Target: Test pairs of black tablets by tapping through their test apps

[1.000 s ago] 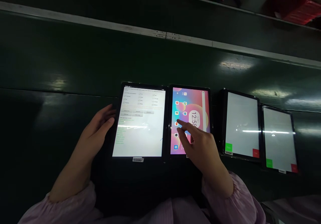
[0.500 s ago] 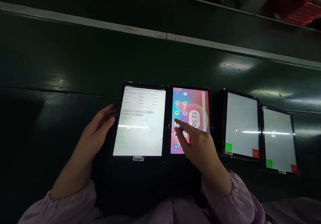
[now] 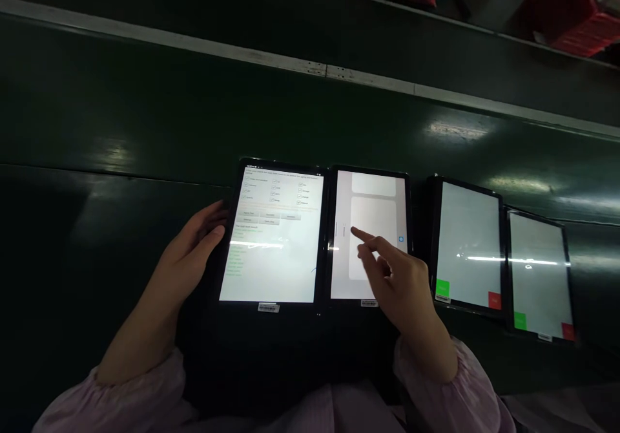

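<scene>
Several lit tablets lie side by side on a dark green surface [image 3: 145,123]. My left hand [image 3: 194,242] rests with loosely spread fingers against the left edge of the leftmost tablet [image 3: 274,236], whose white screen shows checkboxes and green text lines. My right hand [image 3: 394,274] hovers over the second tablet [image 3: 371,200], index finger stretched out and pointing at the middle of its screen, the other fingers curled under. That screen shows pale grey panels on white. Nothing is held in either hand.
Two more tablets [image 3: 467,245] [image 3: 538,271] at the right show white screens with a green and a red corner square. A pale metal rail [image 3: 310,68] crosses the surface at the back. Red bins [image 3: 576,10] stand beyond it.
The second tablet's screen changed from a colourful home screen with icons and a clock to pale grey panels. My right index finger drew slightly right; my left hand stayed put.
</scene>
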A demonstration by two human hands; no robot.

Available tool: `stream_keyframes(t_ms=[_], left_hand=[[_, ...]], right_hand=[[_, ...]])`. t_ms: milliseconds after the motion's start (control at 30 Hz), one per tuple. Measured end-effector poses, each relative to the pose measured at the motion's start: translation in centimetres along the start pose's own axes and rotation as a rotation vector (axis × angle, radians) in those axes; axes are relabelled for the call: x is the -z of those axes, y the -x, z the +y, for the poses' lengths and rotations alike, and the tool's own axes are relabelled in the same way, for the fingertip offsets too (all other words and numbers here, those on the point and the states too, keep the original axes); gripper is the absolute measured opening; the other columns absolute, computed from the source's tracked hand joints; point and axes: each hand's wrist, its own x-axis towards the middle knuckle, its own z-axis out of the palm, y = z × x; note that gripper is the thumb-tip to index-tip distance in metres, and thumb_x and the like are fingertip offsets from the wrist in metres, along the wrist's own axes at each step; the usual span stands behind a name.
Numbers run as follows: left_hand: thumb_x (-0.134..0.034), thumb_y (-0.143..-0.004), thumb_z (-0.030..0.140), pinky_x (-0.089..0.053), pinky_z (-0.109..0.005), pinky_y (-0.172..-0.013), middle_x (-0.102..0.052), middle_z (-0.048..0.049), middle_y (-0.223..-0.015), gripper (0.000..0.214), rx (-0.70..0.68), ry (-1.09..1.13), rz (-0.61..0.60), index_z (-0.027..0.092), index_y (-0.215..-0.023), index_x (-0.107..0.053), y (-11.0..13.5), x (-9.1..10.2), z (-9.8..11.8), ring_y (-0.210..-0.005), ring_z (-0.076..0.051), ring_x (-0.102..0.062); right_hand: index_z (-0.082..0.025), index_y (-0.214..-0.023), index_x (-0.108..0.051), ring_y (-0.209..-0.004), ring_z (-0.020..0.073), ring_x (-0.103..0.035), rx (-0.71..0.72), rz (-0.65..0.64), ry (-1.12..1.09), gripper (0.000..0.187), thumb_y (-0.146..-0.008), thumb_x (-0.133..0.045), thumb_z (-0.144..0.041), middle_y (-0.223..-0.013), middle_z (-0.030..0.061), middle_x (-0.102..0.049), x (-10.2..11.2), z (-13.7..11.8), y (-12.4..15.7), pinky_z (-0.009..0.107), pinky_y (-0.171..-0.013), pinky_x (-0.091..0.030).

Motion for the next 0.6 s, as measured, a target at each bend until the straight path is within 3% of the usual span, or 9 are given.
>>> stream_keyframes(t_ms=[67,167,300,433,500,600], left_hand=[[-0.068,-0.083,0.023,-0.052,-0.050,-0.125,-0.077,-0.0094,-0.143,0.051,-0.001,0.000,0.011,0.021,-0.134,-0.076,0.0,0.1,-0.2,-0.139,-0.030,-0.070],[-0.069,-0.084,0.025,-0.051,-0.051,-0.126,-0.079,-0.0082,-0.140,0.052,-0.016,-0.006,0.010,0.023,-0.135,-0.076,-0.1,0.2,-0.5,-0.141,-0.031,-0.069],[-0.069,-0.085,0.026,-0.051,-0.052,-0.125,-0.077,-0.0077,-0.142,0.051,-0.042,-0.031,0.009,0.024,-0.136,-0.076,0.1,0.1,-0.6,-0.144,-0.032,-0.066],[-0.069,-0.084,0.026,-0.054,-0.051,-0.124,-0.078,-0.0080,-0.141,0.050,-0.022,-0.045,0.020,0.024,-0.134,-0.077,0.2,0.1,-0.5,-0.145,-0.033,-0.066],[-0.071,-0.083,0.029,-0.054,-0.051,-0.123,-0.077,-0.0073,-0.142,0.050,-0.048,-0.069,0.032,0.025,-0.132,-0.078,-0.1,0.3,-0.9,-0.149,-0.034,-0.062],[-0.073,-0.081,0.033,-0.056,-0.051,-0.122,-0.078,-0.0063,-0.141,0.050,-0.104,-0.117,0.030,0.027,-0.130,-0.080,-0.7,0.7,-1.4,-0.154,-0.036,-0.056]], right_hand=[[-0.012,-0.131,-0.080,-0.037,0.0064,-0.038,-0.030,0.028,0.022,0.049,-0.117,-0.042,-0.039,-0.078,0.0069,-0.083,0.3,0.3,-0.1,0.024,-0.038,-0.034],[-0.011,-0.135,-0.079,-0.038,0.0060,-0.045,-0.049,0.029,0.085,0.049,-0.117,-0.041,-0.037,-0.099,0.0134,-0.088,0.7,0.9,-0.3,0.024,-0.041,-0.041],[-0.002,-0.134,-0.077,-0.038,0.0065,-0.053,0.063,-0.002,0.183,0.049,-0.118,-0.040,-0.030,-0.103,0.0182,-0.087,1.3,1.5,0.4,0.023,-0.039,-0.043],[-0.013,-0.095,-0.085,-0.034,0.0027,-0.048,0.230,-0.085,0.188,0.045,-0.116,-0.047,-0.024,-0.110,0.0146,-0.087,2.7,1.5,2.5,0.020,-0.033,-0.039],[-0.016,-0.077,-0.080,-0.038,0.0044,-0.058,0.251,-0.128,0.153,0.049,-0.115,-0.050,-0.023,-0.103,0.0105,-0.088,3.5,1.4,3.4,0.018,-0.037,-0.046],[-0.018,-0.077,-0.080,-0.049,0.0092,-0.070,0.227,-0.118,0.121,0.050,-0.116,-0.049,-0.024,-0.090,0.0078,-0.088,4.1,1.5,3.7,0.018,-0.045,-0.055]])
